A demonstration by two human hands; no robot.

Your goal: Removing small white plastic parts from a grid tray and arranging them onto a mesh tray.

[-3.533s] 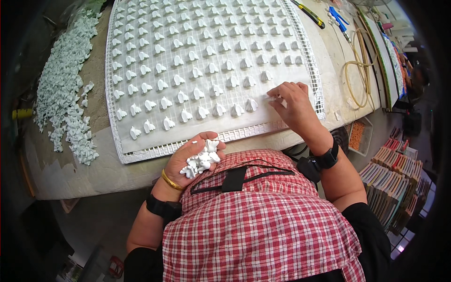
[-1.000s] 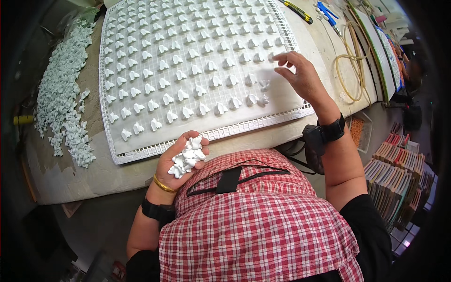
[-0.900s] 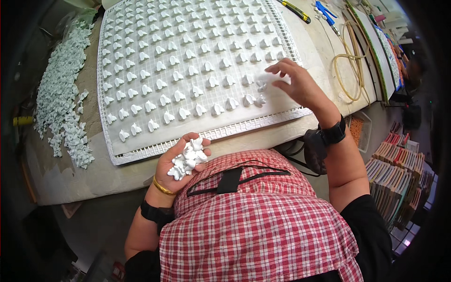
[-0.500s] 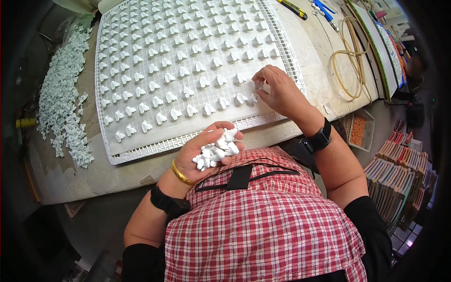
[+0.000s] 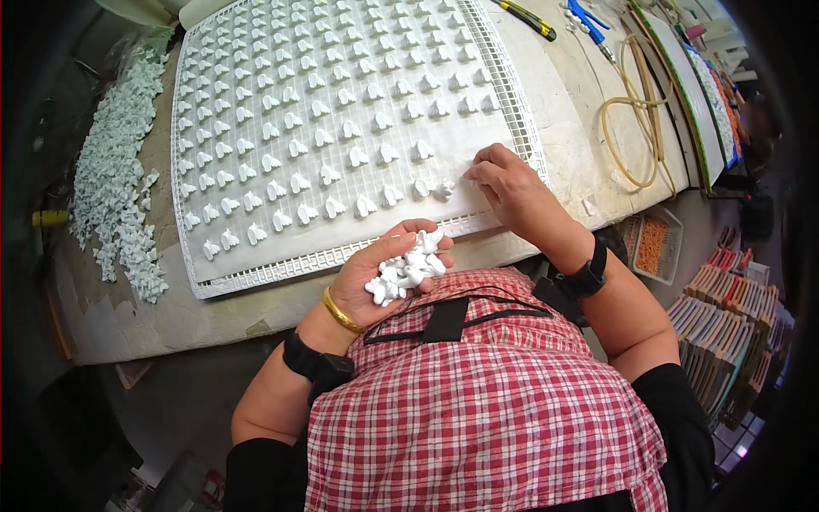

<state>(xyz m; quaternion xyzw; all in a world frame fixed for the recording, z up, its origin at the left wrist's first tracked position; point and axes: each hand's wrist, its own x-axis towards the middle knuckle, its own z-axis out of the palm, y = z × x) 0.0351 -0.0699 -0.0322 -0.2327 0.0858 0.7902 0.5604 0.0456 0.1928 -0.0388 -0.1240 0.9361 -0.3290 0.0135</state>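
Observation:
A large white grid tray (image 5: 503, 119) lies on the workbench, with many small white moulded figures (image 5: 341, 128) standing on it in rows. My left hand (image 5: 384, 277) is cupped palm up near my chest and holds a handful of the same white figures (image 5: 408, 266). My right hand (image 5: 503, 179) rests at the tray's near right corner, with its fingertips pinched on one small white figure (image 5: 445, 188) at the end of the nearest row. A black watch sits on my right wrist; a gold bangle and a black band are on the left.
A heap of pale loose figures (image 5: 115, 188) lies left of the tray. A coiled tan hose (image 5: 636, 119), a yellow-black utility knife (image 5: 529, 19) and blue-handled tools (image 5: 589, 17) lie at the right. Stacked coloured boards (image 5: 725, 316) stand by the floor at right.
My right hand has moved from the tray's right edge down to the nearest row. My left hand with its handful has stayed by my chest, shifting slightly.

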